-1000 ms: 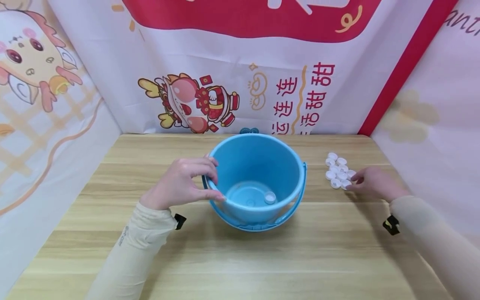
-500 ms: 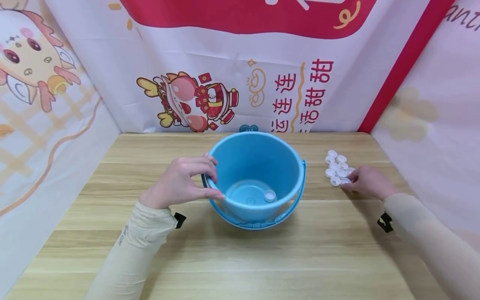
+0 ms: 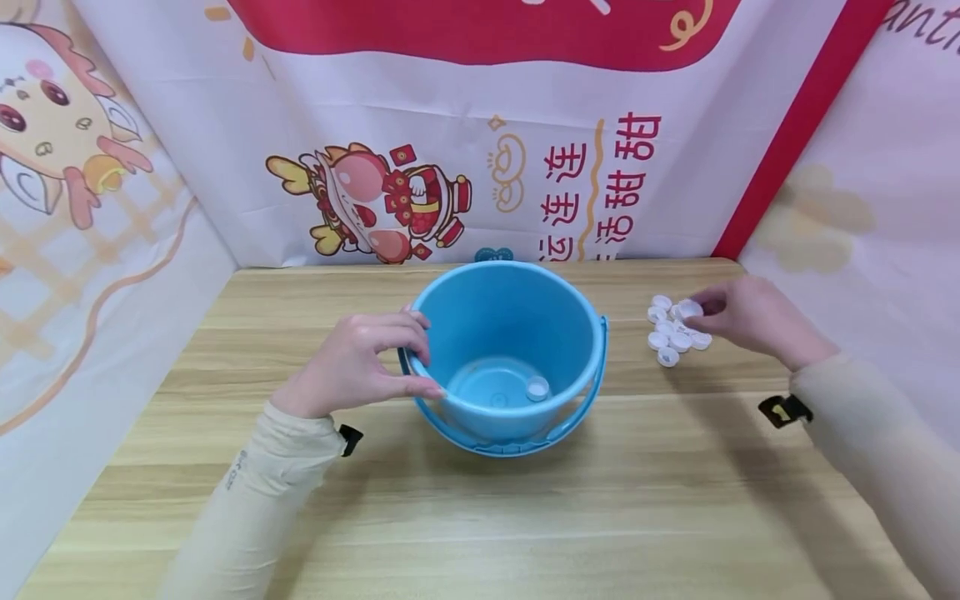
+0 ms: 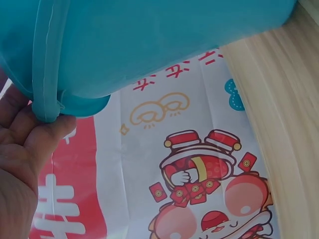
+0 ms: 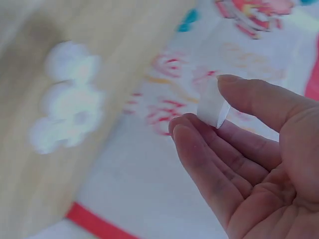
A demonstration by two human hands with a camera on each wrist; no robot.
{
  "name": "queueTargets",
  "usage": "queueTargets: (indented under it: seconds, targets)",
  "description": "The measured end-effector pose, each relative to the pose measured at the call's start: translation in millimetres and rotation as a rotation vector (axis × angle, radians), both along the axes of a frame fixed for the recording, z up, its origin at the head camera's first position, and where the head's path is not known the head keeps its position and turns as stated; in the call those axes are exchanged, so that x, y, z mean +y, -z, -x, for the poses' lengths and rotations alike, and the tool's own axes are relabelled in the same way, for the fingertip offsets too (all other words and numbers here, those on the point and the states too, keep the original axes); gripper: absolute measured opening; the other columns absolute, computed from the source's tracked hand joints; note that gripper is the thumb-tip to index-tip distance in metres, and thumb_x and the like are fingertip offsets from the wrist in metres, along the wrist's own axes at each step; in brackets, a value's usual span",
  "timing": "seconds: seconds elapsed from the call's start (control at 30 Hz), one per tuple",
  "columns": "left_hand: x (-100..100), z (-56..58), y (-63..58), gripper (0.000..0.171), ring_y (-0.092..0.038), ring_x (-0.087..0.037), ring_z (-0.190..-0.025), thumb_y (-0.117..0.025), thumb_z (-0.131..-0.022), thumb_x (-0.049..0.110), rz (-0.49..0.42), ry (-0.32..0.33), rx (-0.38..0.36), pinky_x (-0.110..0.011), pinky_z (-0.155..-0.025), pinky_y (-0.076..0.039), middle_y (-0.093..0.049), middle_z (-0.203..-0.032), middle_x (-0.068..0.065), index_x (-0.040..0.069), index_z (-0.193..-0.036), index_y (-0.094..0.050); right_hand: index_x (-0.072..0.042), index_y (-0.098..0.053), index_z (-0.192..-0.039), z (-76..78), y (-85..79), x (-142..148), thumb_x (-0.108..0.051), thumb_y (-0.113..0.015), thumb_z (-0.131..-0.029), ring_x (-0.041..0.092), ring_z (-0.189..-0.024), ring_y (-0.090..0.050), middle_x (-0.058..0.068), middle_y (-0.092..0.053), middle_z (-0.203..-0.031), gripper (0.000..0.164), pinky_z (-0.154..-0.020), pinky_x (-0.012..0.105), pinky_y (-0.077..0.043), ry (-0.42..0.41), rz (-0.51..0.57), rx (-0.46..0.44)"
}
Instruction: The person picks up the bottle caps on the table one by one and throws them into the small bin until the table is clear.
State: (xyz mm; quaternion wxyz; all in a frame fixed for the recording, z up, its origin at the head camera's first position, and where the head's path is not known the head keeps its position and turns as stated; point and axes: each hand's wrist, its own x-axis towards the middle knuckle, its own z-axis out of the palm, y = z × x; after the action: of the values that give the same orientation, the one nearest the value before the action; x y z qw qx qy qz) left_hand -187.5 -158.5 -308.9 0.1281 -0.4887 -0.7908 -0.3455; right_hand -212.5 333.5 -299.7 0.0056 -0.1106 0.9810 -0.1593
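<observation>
Worktop [image 3: 480, 517] is occupied by blue bucket [image 3: 510, 308], rim [image 3: 598, 342] gripped by fingers of left hand [image 3: 360, 358]. By right hand [image 3: 757, 317], fingers nearly closed, one cap [image 3: 687, 310] is pinched near clustered caps [image 3: 679, 342]; likely light, stiff, slick, best held by edge.

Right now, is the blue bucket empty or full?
Neither: in the head view, one white cap lies at the bottom of the blue bucket.

The pale wood-grain bench [image 3: 525, 517] in front of me carries a light-blue bucket [image 3: 506, 312] around its middle, with small white caps [image 3: 679, 341] clustered to the right.
</observation>
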Motion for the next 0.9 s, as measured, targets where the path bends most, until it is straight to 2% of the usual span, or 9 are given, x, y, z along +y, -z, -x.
queueTargets:
  seconds: [0.13, 0.23, 0.33, 0.47, 0.67, 0.9]
  targets:
    - [0.1, 0.2, -5.0, 0.028, -0.066, -0.024, -0.103, -0.089, -0.071, 0.033, 0.052, 0.009, 0.034, -0.044, -0.088, -0.056, -0.071, -0.094, 0.008, 0.018, -0.088, -0.073, -0.002, -0.073, -0.113, -4.5, -28.0, -23.9, -0.025, -0.081, -0.084, 0.022, -0.074, -0.064, 0.011, -0.073, -0.091, 0.038, -0.063, 0.034, -0.053, -0.011, 0.034, 0.067]
    - [0.3, 0.0, -9.6, 0.028, -0.066, -0.021, -0.100, -0.088, -0.073, 0.034, 0.099, 0.031, 0.061, -0.041, -0.086, -0.057, -0.070, -0.092, 0.008, 0.018, -0.089, -0.072, -0.005, -0.073, -0.115, -7.6, -47.4, -43.4, -0.030, -0.081, -0.084, 0.022, -0.076, -0.064, 0.009, -0.073, -0.091, 0.041, -0.064, 0.033, -0.053, -0.028, 0.064, 0.094]
    - [0.1, 0.9, -14.0, 0.027, -0.066, -0.022, -0.101, -0.087, -0.074, 0.032, 0.137, 0.066, 0.077, -0.043, -0.089, -0.056, -0.070, -0.089, 0.008, 0.016, -0.091, -0.073, -0.008, -0.072, -0.119, -9.9, -64.7, -65.2, -0.035, -0.080, -0.085, 0.022, -0.080, -0.065, 0.008, -0.073, -0.096, 0.044, -0.069, 0.036, -0.055, -0.056, 0.093, 0.088]
    - [-1.4, 4.1, -20.2, 0.026, -0.067, -0.029, -0.105, -0.087, -0.076, 0.026, 0.172, 0.125, 0.082, -0.048, -0.095, -0.050, -0.071, -0.090, 0.005, 0.013, -0.093, -0.074, -0.008, -0.071, -0.123, -11.0, -82.7, -96.4, -0.034, -0.079, -0.086, 0.022, -0.081, -0.067, 0.010, -0.073, -0.101, 0.045, -0.071, 0.038, -0.058, -0.099, 0.128, 0.051]
    - [-3.9, 8.6, -27.9, 0.024, -0.068, -0.032, -0.105, -0.086, -0.077, 0.019, 0.219, 0.192, 0.096, -0.049, -0.095, -0.049, -0.073, -0.096, -0.002, 0.009, -0.097, -0.078, -0.008, -0.070, -0.125, -5.7, -94.0, -135.1, -0.029, -0.080, -0.085, 0.022, -0.084, -0.069, 0.011, -0.073, -0.103, 0.046, -0.072, 0.039, -0.060, -0.191, 0.106, 0.059]
    - [-4.8, 9.3, -31.9, 0.027, -0.068, -0.032, -0.106, -0.087, -0.075, 0.019, 0.235, 0.192, 0.066, -0.047, -0.094, -0.050, -0.074, -0.098, -0.002, 0.010, -0.099, -0.080, -0.011, -0.073, -0.120, 7.8, -88.7, -168.6, -0.029, -0.078, -0.087, 0.018, -0.085, -0.069, 0.006, -0.073, -0.100, 0.038, -0.076, 0.037, -0.060, -0.294, 0.076, 0.029]
